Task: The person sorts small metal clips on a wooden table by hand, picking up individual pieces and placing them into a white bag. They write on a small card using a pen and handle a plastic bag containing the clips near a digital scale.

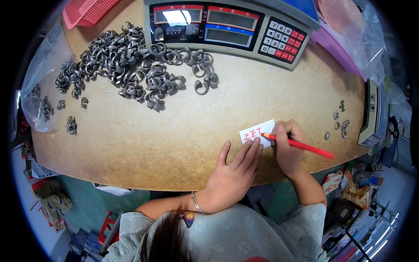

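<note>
A small white card [247, 132] with red handwritten strokes lies on the wooden table near its front edge. My left hand [233, 174] rests flat, fingers spread, with the fingertips on the card's lower edge. In my right hand [289, 146] is a red marker pen [312, 149], its tip touching the card just beside the strokes. The pen's back end points out to the right. My right fingers wrap round the pen and partly cover the card's right side.
A large pile of grey metal rings [118, 61] spreads over the table's [152, 144] left and middle back. Behind it stands a counting scale [209, 28] with a keypad. A red basket [87, 15] is at back left, a pink basket [336, 43] at back right. Several small rings [345, 128] lie far right.
</note>
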`<control>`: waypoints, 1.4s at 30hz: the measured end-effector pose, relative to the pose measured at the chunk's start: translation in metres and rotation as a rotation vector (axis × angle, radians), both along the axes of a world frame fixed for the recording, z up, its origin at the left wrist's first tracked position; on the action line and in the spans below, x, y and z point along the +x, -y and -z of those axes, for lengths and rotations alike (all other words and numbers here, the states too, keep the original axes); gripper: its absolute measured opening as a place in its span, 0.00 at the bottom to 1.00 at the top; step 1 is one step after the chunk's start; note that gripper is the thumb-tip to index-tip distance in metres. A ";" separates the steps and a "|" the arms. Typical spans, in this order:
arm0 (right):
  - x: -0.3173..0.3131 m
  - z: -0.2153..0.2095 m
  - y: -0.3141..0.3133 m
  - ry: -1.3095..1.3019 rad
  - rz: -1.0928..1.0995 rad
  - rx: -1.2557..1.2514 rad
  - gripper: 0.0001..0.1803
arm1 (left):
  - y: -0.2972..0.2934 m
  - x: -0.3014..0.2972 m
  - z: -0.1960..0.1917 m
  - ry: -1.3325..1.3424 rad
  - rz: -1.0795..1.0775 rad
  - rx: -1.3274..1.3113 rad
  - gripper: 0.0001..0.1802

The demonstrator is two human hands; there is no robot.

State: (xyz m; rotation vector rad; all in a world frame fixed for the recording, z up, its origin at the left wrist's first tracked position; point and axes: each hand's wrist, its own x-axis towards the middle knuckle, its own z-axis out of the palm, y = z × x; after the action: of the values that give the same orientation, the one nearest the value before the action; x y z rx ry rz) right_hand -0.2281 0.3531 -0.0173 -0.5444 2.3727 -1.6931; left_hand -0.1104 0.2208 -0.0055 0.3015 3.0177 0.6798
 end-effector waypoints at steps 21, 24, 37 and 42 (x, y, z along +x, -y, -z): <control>-0.071 -0.013 -0.098 -0.801 -0.109 0.864 0.18 | 0.016 0.022 -0.004 -0.064 -0.174 0.206 0.32; -0.137 -0.007 -0.128 -0.781 0.041 0.828 0.13 | 0.025 0.032 -0.002 -0.063 -0.218 0.188 0.31; -0.220 -0.009 -0.158 -0.538 0.503 1.345 0.08 | 0.022 0.032 -0.002 -0.241 -0.284 0.211 0.27; -0.251 0.022 -0.196 -0.517 0.454 1.498 0.12 | 0.025 0.033 0.010 -0.293 -0.275 0.398 0.29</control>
State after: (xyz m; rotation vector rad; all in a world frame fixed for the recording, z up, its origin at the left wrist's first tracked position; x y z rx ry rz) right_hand -0.4789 0.5489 -0.0393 -0.1205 3.3237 0.5766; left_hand -0.0778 0.1956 -0.0153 -0.0137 3.2057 1.3769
